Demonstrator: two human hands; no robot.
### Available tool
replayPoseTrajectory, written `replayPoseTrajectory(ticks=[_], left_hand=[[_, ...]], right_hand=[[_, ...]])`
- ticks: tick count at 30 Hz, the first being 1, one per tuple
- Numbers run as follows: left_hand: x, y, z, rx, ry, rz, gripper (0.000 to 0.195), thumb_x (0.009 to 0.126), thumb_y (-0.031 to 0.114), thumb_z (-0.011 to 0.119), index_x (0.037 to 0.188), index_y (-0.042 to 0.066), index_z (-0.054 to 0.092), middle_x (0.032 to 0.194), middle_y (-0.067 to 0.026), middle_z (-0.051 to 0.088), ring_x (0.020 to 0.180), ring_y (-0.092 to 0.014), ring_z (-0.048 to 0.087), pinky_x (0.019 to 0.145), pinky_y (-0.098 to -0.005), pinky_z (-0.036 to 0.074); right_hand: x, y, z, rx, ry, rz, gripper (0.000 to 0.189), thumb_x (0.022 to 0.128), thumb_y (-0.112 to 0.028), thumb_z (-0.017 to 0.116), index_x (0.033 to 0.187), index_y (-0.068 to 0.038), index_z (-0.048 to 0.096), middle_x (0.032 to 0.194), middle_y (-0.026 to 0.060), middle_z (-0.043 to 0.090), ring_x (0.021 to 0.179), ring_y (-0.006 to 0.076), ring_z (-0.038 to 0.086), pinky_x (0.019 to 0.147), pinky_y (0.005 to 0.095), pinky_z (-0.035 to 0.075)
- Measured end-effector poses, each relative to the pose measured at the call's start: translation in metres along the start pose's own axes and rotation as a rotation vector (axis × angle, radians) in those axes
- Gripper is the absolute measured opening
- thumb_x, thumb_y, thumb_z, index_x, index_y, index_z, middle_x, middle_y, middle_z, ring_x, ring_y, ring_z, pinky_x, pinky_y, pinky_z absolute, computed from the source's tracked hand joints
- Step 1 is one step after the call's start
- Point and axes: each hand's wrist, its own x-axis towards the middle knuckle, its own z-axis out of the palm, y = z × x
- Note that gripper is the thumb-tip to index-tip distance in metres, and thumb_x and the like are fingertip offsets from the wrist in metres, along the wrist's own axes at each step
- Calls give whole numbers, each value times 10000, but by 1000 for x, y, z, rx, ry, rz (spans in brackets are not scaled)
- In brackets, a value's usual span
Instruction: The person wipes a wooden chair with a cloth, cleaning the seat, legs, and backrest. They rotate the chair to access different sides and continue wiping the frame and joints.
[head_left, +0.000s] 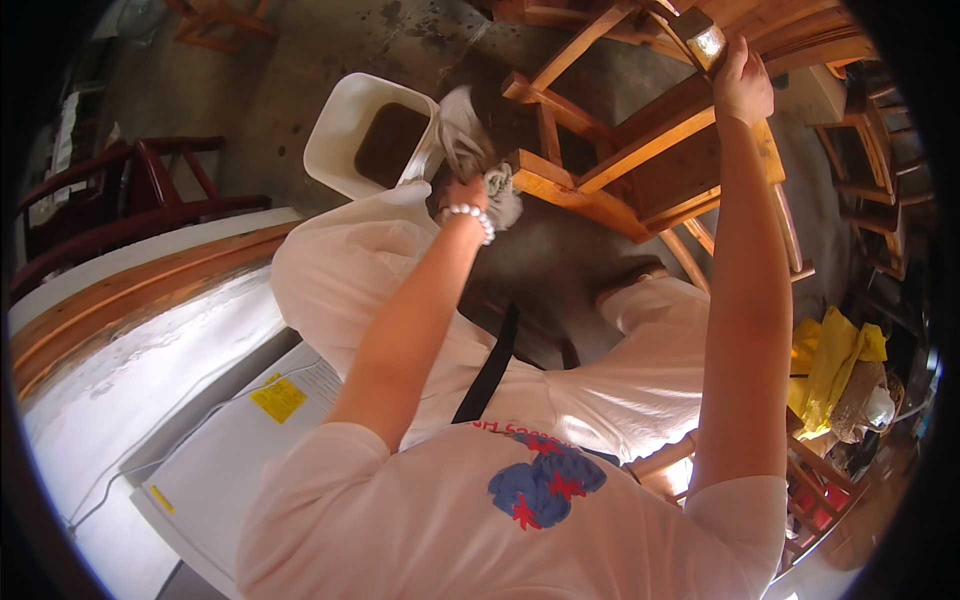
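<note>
My left hand (463, 196), with a beaded bracelet at the wrist, grips a wet-looking grey cloth (504, 199). Part of the cloth hangs blurred beyond the fingers, beside a white square plastic bucket (330, 139) that holds murky brown water (386, 146). To the right, a wooden chair (645, 165) lies tipped over on the floor, its frame end close to the cloth; I cannot tell if they touch. My right hand (744, 86) holds the end of a wooden part of the chair at the upper right.
More wooden furniture (795, 45) stands at the top right, with wooden chairs (862, 157) at the far right. Dark red chairs (161, 176) are at the left. A white appliance (225, 450) is beside me at lower left. Yellow cloth or plastic (829, 367) lies at the right.
</note>
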Motion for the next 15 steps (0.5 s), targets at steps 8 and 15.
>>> replayPoseTrajectory(ticks=[8, 15], left_hand=[[-46, -7, 19, -1174, -979, -539, 575, 946, 459, 310, 1323, 55, 471, 1403, -166, 449, 1283, -390, 421, 1050, -589, 340], [-53, -37, 72, -1255, -1348, -306, 498, 941, 492, 328, 1145, 104, 564, 1134, -67, 607, 1061, -245, 564, 956, -461, 440]], right_hand=[[-17, -4, -6, 14, 86, -66, 527, 941, -513, 336, 906, -141, 707, 956, 97, 672, 904, 336, 618, 737, 437, 483], [-23, -8, -2, -1, 168, -195, 410, 931, -427, 463, 846, -115, 715, 877, 78, 660, 806, 306, 638, 666, 409, 504]])
